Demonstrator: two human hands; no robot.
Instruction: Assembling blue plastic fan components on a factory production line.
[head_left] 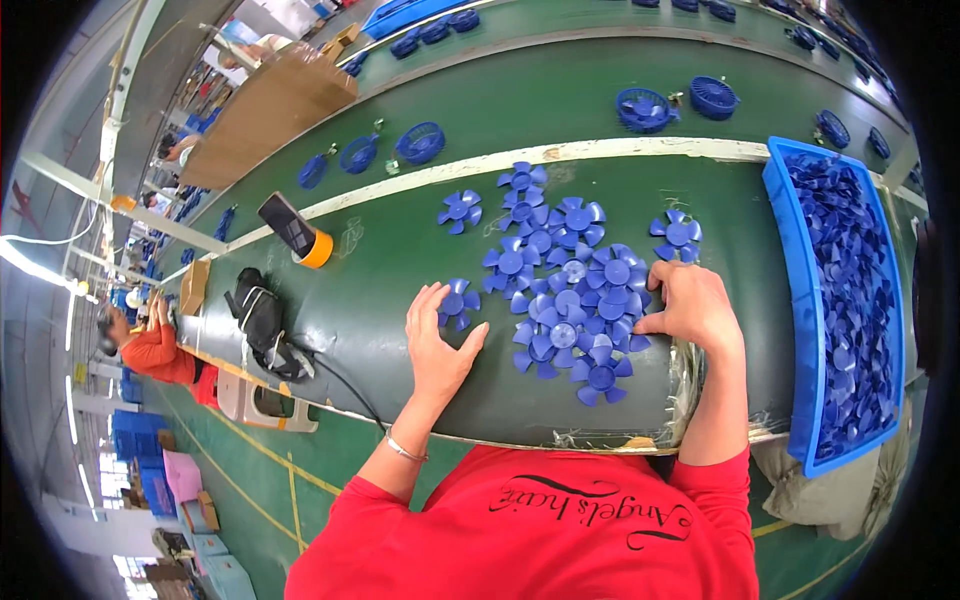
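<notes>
The left hand (437, 345) lies flat on the green tabletop (400, 300), fingers (425, 300) spread wide and gripping nothing; its fingertips touch a lone blue fan blade (457, 303) that sits just left of the blade pile (570, 290), as if pinning or sliding it. The right hand (697, 305) rests at the pile's right edge, its fingers curled down and partly closed against the outer blades; whether they have actually pinched one I cannot tell, since the fingertips are hidden. The pile is a loose spread of overlapping blades lying flat, likely tipped out so that single ones can be drawn off at the edges. Right of the pile, well within the right hand's reach, a blue bin (790, 300) holds many more blades, which probably explains why the pile sits close to it. Beyond the pile, across a pale strip, blue fan guards (420, 142) stand spaced along a green belt (560, 95). Left of the pile a phone (287, 224) leans in an orange tape roll (317, 249), propped up so that it faces the seat, and further left a black bag (262, 318) lies near the tabletop's edge. Far left of the pile, another person (150, 345) in orange sits at a separate station.
</notes>
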